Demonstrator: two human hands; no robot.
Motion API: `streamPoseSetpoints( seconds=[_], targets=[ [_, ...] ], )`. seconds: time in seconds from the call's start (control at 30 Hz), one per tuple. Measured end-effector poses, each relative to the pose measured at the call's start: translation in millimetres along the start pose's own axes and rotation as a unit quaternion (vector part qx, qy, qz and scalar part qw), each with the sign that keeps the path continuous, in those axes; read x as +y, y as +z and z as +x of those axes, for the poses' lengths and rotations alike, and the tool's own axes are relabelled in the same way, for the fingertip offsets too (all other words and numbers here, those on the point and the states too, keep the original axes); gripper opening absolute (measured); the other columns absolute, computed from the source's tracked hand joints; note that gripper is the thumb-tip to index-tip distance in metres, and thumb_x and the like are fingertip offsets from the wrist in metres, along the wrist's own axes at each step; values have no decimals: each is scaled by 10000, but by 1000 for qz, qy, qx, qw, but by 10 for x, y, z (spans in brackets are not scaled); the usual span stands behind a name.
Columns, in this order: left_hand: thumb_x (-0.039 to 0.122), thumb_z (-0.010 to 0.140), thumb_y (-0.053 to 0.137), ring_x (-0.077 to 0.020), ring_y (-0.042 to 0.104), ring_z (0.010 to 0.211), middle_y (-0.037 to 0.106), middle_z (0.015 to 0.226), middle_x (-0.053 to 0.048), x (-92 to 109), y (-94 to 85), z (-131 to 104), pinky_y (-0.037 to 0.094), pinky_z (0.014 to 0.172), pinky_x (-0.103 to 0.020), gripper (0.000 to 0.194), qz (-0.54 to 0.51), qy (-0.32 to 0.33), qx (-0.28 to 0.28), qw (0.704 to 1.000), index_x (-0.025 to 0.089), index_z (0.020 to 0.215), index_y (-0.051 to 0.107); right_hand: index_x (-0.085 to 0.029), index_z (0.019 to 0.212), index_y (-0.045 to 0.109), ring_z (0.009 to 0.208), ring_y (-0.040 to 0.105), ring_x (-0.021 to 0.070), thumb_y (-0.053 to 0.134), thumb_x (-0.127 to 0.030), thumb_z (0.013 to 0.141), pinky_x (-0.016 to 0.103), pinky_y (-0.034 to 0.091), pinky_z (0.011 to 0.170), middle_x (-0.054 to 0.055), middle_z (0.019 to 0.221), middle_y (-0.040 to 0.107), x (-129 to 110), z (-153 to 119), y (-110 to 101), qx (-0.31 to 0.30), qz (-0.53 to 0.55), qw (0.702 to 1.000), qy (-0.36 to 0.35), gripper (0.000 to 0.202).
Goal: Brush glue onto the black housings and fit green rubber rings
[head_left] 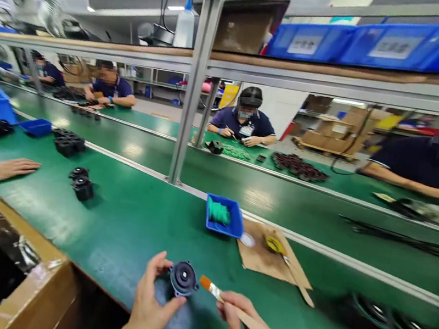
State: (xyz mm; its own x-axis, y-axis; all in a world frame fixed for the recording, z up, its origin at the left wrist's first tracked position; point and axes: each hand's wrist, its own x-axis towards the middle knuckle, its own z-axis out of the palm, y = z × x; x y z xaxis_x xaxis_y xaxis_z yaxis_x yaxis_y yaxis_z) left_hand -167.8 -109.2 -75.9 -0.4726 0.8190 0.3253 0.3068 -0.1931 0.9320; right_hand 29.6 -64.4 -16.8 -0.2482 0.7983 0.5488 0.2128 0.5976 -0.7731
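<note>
A round black part with small lugs (183,279) is held at its rim between the thumb and fingers of my left hand (154,299), above the green bench. My right hand (247,327) grips a brush with a pale wooden handle (256,326); its orange bristles point left, close to the part's right edge, with a small gap between. Behind them stands a blue tray (237,224) with green pieces in it. Right of the tray, a brown cardboard sheet (258,259) bears a yellow round container (274,243) and another brush.
An open cardboard box (53,294) with dark contents stands at the lower left. Black parts (81,187) sit on the bench at left, near another person's hands (12,170). More blurred black parts (382,318) lie at right. A metal post (194,88) rises behind; people sit beyond.
</note>
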Motion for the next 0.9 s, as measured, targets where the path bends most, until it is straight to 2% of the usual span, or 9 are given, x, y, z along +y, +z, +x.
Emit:
streamPoseSetpoints(
  seconds=[0.13,0.33,0.5,0.63,0.8,0.9],
  targets=[
    [218,717,749,-245,661,1039,665,1116,-87,78,-57,27,530,943,-432,708,21,24,-14,999,207,1335,405,-203,914,658,597,670,147,501,-277,986,214,568,560,38,718,683,-113,74,64,-16,-29,998,-57,188],
    [261,739,761,-241,663,1038,662,1121,-85,107,-70,17,530,940,-421,723,44,37,-24,998,212,1354,383,-198,962,630,655,684,156,493,-113,960,261,573,619,45,789,721,-256,90,150,-24,-116,972,-204,161],
    [281,755,770,-238,648,1053,639,1137,-84,73,-69,-5,520,949,-417,758,55,34,-35,997,220,1380,345,-184,997,589,590,657,160,506,-123,959,281,553,582,46,725,706,-368,31,188,-62,-160,959,-226,110],
    [283,763,759,-236,643,1044,631,1128,-91,83,-53,-13,521,935,-407,761,47,43,-33,997,210,1385,326,-193,981,567,561,646,161,513,-112,953,284,518,544,40,689,700,-480,83,203,-89,-178,952,-232,101],
    [287,762,762,-231,645,1019,627,1110,-86,99,-48,-9,527,916,-404,788,33,48,-46,997,214,1396,299,-189,915,556,524,592,142,508,-69,942,279,467,520,30,679,688,-522,245,192,-52,-203,942,-262,133],
    [295,765,765,-230,639,1030,623,1114,-82,89,-47,-14,525,926,-408,795,32,47,-51,997,224,1400,291,-185,870,534,508,552,132,511,-55,938,272,431,502,28,666,669,-507,283,216,-66,-215,938,-264,149]
  ],
)
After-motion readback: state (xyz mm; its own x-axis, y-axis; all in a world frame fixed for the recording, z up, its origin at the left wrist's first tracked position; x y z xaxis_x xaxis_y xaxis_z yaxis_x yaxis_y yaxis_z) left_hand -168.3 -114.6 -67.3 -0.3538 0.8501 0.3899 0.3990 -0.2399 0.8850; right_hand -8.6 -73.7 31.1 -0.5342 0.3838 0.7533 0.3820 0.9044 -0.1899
